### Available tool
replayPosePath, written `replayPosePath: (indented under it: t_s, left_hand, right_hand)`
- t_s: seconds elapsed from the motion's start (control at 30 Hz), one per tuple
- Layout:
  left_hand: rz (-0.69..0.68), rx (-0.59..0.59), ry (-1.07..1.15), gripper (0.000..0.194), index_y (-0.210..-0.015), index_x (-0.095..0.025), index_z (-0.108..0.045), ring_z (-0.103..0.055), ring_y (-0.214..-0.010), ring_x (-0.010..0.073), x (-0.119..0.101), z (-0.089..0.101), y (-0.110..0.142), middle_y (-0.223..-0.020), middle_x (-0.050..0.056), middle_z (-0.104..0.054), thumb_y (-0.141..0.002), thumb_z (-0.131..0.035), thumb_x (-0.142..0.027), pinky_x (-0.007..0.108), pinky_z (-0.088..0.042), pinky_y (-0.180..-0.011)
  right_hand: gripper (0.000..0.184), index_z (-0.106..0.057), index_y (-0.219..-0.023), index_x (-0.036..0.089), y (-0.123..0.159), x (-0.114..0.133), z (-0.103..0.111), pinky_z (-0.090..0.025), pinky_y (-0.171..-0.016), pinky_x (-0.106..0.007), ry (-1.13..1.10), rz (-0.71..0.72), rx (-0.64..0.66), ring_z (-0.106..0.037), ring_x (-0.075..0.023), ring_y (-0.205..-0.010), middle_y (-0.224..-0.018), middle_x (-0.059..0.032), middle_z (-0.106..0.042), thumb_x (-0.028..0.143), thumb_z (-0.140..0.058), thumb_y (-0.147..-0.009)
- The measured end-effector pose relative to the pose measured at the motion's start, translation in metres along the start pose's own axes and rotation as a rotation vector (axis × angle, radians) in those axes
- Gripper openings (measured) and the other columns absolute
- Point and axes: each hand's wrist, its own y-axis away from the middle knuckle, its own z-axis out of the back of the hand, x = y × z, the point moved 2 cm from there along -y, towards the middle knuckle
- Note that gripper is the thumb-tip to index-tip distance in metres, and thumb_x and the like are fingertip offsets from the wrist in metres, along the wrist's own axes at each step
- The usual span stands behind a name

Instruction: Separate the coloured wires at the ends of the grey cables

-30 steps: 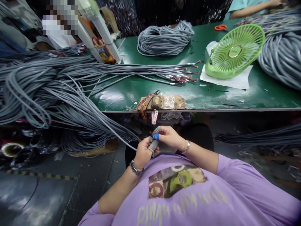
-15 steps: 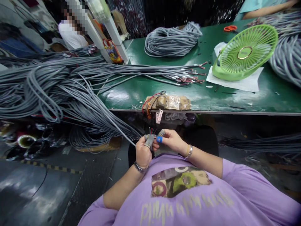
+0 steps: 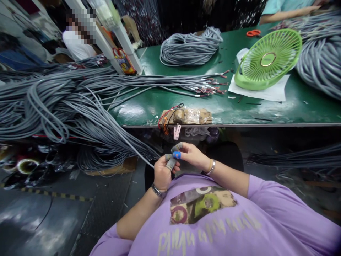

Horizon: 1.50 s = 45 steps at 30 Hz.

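Observation:
My left hand point(image 3: 163, 174) is closed around the end of a grey cable point(image 3: 142, 158), in front of the purple shirt. Grey tape-like covers wrap its thumb and finger. My right hand point(image 3: 194, 156) is pressed up against the left fingertips, thumb and forefinger pinched together over the thin wires at the cable's end. A blue band point(image 3: 177, 155) sits on its thumb and a grey cover on its forefinger. The fingers now hide the wires. The cable runs back up left to a large bundle of grey cables point(image 3: 87, 103) lying over the table edge.
A green table point(image 3: 149, 113) spans the front, bearing a taped wooden block with wires point(image 3: 193, 116), a pink clip point(image 3: 177, 132), a coiled cable bundle point(image 3: 189, 48), orange scissors point(image 3: 253, 33) and a green fan point(image 3: 269, 60). Co-workers sit beyond, one with an arm point(image 3: 290, 15) at the right.
My right hand has shifted left and closed over the coloured wires that stuck up from my left fingers. My left hand stays nearly in place. The view has turned slightly right.

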Motion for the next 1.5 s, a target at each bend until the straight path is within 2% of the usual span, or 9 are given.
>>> replayPosePath:
  t_s: [0.1, 0.23, 0.33, 0.4, 0.63, 0.8, 1.03, 1.27, 1.5]
  left_hand:
    - [0.032, 0.058, -0.039, 0.024, -0.071, -0.015, -0.061, -0.057, -0.043, 0.0085, 0.001, -0.001, -0.001, -0.059, 0.001, -0.066, -0.075, -0.069, -0.037, 0.017, -0.038, -0.041]
    - [0.107, 0.194, 0.005, 0.029, -0.070, -0.015, -0.059, -0.056, -0.038, 0.0090, -0.004, -0.001, -0.001, -0.057, 0.002, -0.066, -0.073, -0.070, -0.041, 0.017, -0.029, -0.034]
    - [0.132, 0.301, 0.007, 0.033, -0.070, -0.014, -0.060, -0.056, -0.037, 0.0100, -0.007, 0.001, 0.000, -0.059, 0.004, -0.067, -0.074, -0.070, -0.045, 0.017, -0.026, -0.032]
    - [0.116, 0.333, -0.048, 0.034, -0.068, -0.013, -0.061, -0.058, -0.039, 0.0103, -0.007, 0.002, -0.001, -0.059, 0.005, -0.068, -0.077, -0.068, -0.045, 0.017, -0.028, -0.034]
    - [0.072, 0.149, -0.051, 0.033, -0.069, -0.014, -0.061, -0.060, -0.044, 0.0098, -0.006, 0.000, -0.003, -0.061, 0.004, -0.067, -0.081, -0.064, -0.045, 0.017, -0.035, -0.037]
    - [0.039, 0.068, 0.004, 0.033, -0.073, -0.015, -0.062, -0.059, -0.045, 0.0090, -0.004, -0.003, -0.002, -0.063, 0.002, -0.067, -0.081, -0.063, -0.046, 0.017, -0.036, -0.038]
    - [0.039, 0.116, -0.084, 0.032, -0.070, -0.015, -0.062, -0.058, -0.045, 0.0092, 0.000, -0.001, -0.001, -0.060, 0.002, -0.065, -0.080, -0.065, -0.045, 0.018, -0.040, -0.041]
    - [-0.002, 0.009, -0.011, 0.032, -0.068, -0.015, -0.060, -0.056, -0.042, 0.0076, -0.003, 0.002, -0.001, -0.058, 0.000, -0.064, -0.078, -0.065, -0.045, 0.017, -0.035, -0.039]
    - [0.009, 0.006, -0.027, 0.031, -0.068, -0.015, -0.060, -0.056, -0.042, 0.0079, -0.001, 0.003, -0.001, -0.058, 0.000, -0.065, -0.077, -0.066, -0.045, 0.017, -0.035, -0.038]
  right_hand:
    - [0.035, -0.062, -0.075, 0.014, -0.004, 0.000, -0.001, -0.045, -0.065, -0.027, 0.003, 0.016, 0.033, -0.054, -0.0117, -0.064, -0.070, -0.0001, -0.061, 0.044, -0.077, -0.065]
    - [0.032, -0.064, -0.076, 0.013, -0.005, 0.008, 0.004, -0.045, -0.066, -0.026, 0.054, 0.064, 0.157, -0.055, -0.0117, -0.067, -0.072, -0.0010, -0.062, 0.041, -0.076, -0.068]
    - [0.032, -0.065, -0.078, 0.012, -0.005, 0.012, 0.008, -0.045, -0.064, -0.025, 0.037, 0.036, 0.292, -0.054, -0.0114, -0.066, -0.072, -0.0013, -0.063, 0.040, -0.076, -0.069]
    - [0.033, -0.064, -0.078, 0.012, -0.006, 0.011, 0.009, -0.045, -0.063, -0.025, 0.020, -0.003, 0.311, -0.054, -0.0112, -0.065, -0.072, -0.0012, -0.063, 0.040, -0.076, -0.068]
    - [0.034, -0.063, -0.070, 0.013, -0.008, 0.005, 0.000, -0.044, -0.062, -0.026, 0.010, -0.027, -0.011, -0.052, -0.0104, -0.062, -0.066, 0.0011, -0.060, 0.041, -0.080, -0.060]
    - [0.037, -0.061, -0.070, 0.014, -0.005, 0.000, -0.004, -0.039, -0.055, -0.023, -0.034, -0.072, -0.122, -0.049, -0.0095, -0.060, -0.065, 0.0016, -0.059, 0.042, -0.082, -0.057]
    - [0.037, -0.061, -0.069, 0.014, -0.005, -0.003, -0.003, -0.036, -0.053, -0.023, -0.060, -0.084, -0.115, -0.047, -0.0089, -0.058, -0.063, 0.0020, -0.058, 0.042, -0.082, -0.057]
    - [0.037, -0.063, -0.076, 0.013, -0.004, -0.004, -0.001, -0.035, -0.051, -0.021, -0.069, -0.146, -0.057, -0.048, -0.0089, -0.059, -0.069, 0.0008, -0.060, 0.042, -0.081, -0.058]
    - [0.037, -0.063, -0.077, 0.014, -0.002, -0.007, -0.001, -0.036, -0.051, -0.021, -0.110, -0.138, -0.061, -0.046, -0.0077, -0.057, -0.068, 0.0018, -0.059, 0.041, -0.080, -0.059]
